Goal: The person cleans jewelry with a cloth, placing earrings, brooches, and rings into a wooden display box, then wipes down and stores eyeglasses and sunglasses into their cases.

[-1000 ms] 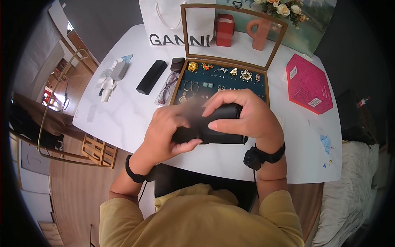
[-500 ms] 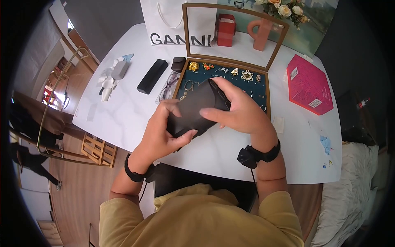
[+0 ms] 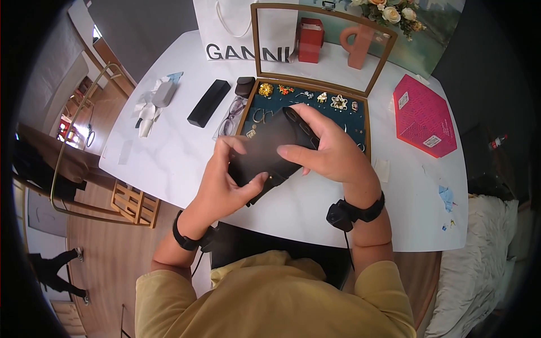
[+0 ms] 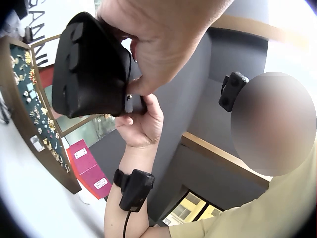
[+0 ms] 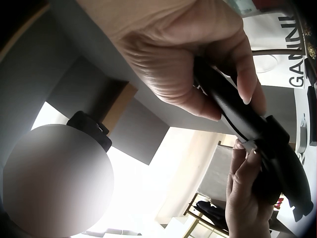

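Both hands hold a black leather-like case [image 3: 270, 149] over the near edge of the open jewelry box [image 3: 367, 121]. My left hand [image 3: 220, 180] grips its lower left end, thumb close to a small metal snap [image 4: 130, 97]. At the upper right end my right hand [image 3: 332, 149] holds it, fingers behind and thumb across the front. The case is tilted, its right end farther from me. In the left wrist view a row of raised black loops [image 4: 74, 64] shows along one side. Earrings and brooches [image 3: 338, 102] lie on the box's dark green lining, partly hidden by the case.
Left of the box are glasses [image 3: 230, 119], a small dark brown case [image 3: 245, 87], a long black box [image 3: 208, 104] and a grey case [image 3: 164, 94]. Behind stand a white paper bag [image 3: 225, 34] and a red box [image 3: 310, 40]. A pink box [image 3: 424, 115] lies right.
The case has turned from nearly level to slanted, its right end swinging away from me with my right hand. Over the last half second the hands barely move. Someone walks at far left.
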Motion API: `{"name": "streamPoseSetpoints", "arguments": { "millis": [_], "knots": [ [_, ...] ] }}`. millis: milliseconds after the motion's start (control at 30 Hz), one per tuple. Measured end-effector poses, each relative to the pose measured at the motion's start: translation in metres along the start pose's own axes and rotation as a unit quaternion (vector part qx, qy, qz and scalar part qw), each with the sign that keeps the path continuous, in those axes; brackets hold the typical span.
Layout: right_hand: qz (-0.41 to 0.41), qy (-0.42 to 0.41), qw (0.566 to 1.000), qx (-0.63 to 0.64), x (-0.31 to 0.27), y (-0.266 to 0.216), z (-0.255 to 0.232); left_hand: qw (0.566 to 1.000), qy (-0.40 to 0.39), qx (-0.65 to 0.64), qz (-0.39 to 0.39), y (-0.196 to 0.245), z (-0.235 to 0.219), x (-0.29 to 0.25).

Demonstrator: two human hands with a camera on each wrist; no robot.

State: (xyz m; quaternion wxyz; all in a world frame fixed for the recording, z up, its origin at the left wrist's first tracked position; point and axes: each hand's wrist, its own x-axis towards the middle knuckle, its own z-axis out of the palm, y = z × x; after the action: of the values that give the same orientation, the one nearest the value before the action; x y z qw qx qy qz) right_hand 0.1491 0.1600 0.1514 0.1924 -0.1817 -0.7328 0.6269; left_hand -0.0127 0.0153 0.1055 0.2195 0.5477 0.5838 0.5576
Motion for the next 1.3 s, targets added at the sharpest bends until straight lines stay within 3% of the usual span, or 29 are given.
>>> {"name": "streamPoseSetpoints", "arguments": {
  "millis": [100, 200, 333, 367, 467, 567, 700, 867, 1033, 1300],
  "knots": [
    [-0.011, 0.004, 1.000, -0.007, -0.002, 0.001, -0.002, 1.000, 0.009, 0.002, 0.015, -0.008, -0.006, 0.003],
    [0.000, -0.004, 1.000, -0.001, -0.002, 0.001, -0.005, 0.985, -0.127, -0.055, -0.099, -0.007, -0.026, 0.002],
    [0.005, -0.030, 0.999, 0.034, 0.002, 0.001, -0.008, 0.951, -0.224, -0.152, -0.150, -0.025, -0.047, -0.004],
    [0.006, -0.027, 0.999, 0.034, 0.003, 0.001, -0.008, 0.961, -0.180, -0.166, -0.127, -0.029, -0.043, -0.007],
    [0.001, -0.022, 0.999, 0.042, 0.011, 0.011, -0.001, 0.976, -0.104, -0.105, -0.163, -0.034, -0.046, -0.015],
    [-0.183, 0.047, 0.974, -0.122, 0.017, 0.029, 0.013, 0.984, -0.066, -0.090, -0.142, -0.036, -0.047, -0.017],
    [-0.088, -0.025, 0.984, -0.153, 0.002, 0.005, 0.017, 0.993, -0.064, -0.021, -0.097, -0.043, -0.048, -0.016],
    [-0.171, 0.003, 0.969, -0.179, -0.005, -0.001, 0.023, 0.998, -0.027, -0.027, -0.045, -0.077, -0.047, -0.013],
    [-0.237, 0.037, 0.952, -0.191, -0.009, -0.007, 0.022, 0.997, -0.045, -0.038, -0.042, -0.084, -0.046, -0.011],
    [-0.236, 0.053, 0.954, -0.180, -0.010, 0.000, 0.023, 0.995, -0.056, -0.052, -0.057, -0.085, -0.044, -0.012]
  ]
}}
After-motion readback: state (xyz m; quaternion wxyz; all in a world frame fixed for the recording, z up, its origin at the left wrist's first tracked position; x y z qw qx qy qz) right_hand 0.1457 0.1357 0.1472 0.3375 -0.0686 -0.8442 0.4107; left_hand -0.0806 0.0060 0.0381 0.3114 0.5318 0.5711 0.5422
